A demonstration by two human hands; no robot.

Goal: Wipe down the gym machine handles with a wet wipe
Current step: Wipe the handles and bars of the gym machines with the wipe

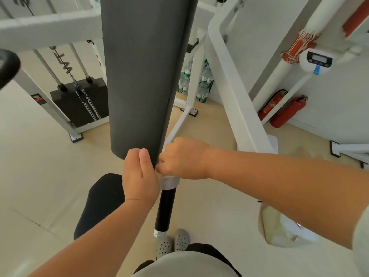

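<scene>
The lower edge of the grey pad (139, 76) is gripped by the left hand (139, 176), with the thumb laid on its front. Just right of it, the right hand (184, 158) is curled around the top of the handle (165, 208), whose black grip is seen below both hands. Whether a wipe is inside that fist cannot be told.

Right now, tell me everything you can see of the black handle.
The black handle is a matte black tube, foam or rubber by its look, with a silver collar at each end. It slopes down toward the person's shoes. The right hand curls around its upper end; the left hand grips the grey pad beside it.
</scene>
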